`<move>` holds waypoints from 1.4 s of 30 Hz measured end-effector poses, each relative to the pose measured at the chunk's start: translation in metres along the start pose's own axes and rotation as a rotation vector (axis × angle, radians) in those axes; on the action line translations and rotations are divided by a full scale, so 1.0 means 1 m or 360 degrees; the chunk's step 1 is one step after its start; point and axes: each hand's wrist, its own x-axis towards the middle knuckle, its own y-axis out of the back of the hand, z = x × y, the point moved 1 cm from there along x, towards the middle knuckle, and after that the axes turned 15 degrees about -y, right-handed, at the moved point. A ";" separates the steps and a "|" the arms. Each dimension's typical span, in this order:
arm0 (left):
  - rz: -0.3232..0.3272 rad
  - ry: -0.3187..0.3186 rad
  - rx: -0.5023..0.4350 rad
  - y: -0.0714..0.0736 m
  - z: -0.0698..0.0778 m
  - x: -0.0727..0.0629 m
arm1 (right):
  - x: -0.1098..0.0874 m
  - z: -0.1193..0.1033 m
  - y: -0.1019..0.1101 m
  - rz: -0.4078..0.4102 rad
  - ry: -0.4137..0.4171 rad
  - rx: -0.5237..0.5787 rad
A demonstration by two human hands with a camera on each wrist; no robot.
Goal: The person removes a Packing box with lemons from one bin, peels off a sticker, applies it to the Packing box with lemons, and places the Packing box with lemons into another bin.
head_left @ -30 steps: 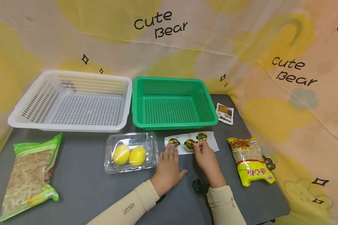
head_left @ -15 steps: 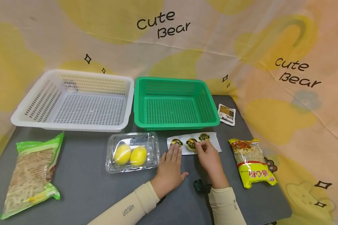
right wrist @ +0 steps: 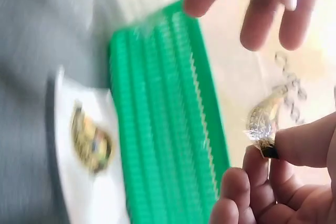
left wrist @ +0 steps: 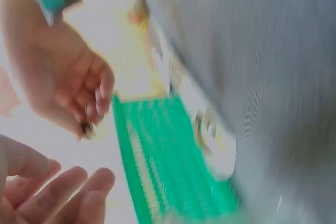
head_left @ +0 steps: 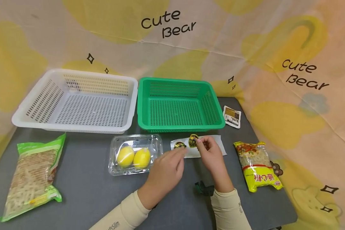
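Between thumb and index finger, my right hand pinches a round black-and-gold sticker. The right wrist view has this sticker curving up off the fingertips, apart from the white backing sheet. Another sticker lies on the sheet's left part, partly behind my left fingers. My left hand is raised over the table beside the sheet, fingers loosely bent and holding nothing. In the left wrist view the left fingers are spread below the right hand. Left of the hands stands a clear plastic box with two lemons.
A white basket and a green basket stand at the back. A green-trimmed noodle-like food bag lies left, a yellow pasta bag right. A small white packet lies beside the green basket.
The middle sticker has come off the sheet in my right fingers and moved up slightly. My left hand, flat on the sheet's edge before, has lifted away with its fingers bent.
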 end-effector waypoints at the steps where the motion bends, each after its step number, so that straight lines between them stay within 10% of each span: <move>1: 0.0070 0.0052 0.0002 0.006 -0.004 0.002 | -0.002 -0.004 -0.004 -0.0031 0.0026 0.0022; 8: 0.0119 0.0599 -0.0253 0.036 -0.028 0.001 | -0.022 -0.030 -0.037 -0.0169 0.0126 -0.0057; 12: 0.0167 0.0715 -0.0376 0.044 -0.035 -0.007 | -0.029 -0.038 -0.053 -0.0236 0.0172 -0.0083; 29: 0.0340 0.0685 0.0194 0.080 -0.055 -0.045 | -0.035 -0.050 -0.123 -0.0263 0.0375 -0.0112; 42: 0.0193 0.0308 0.0457 0.073 -0.063 -0.053 | -0.032 -0.053 -0.133 -0.0095 0.0594 -0.0637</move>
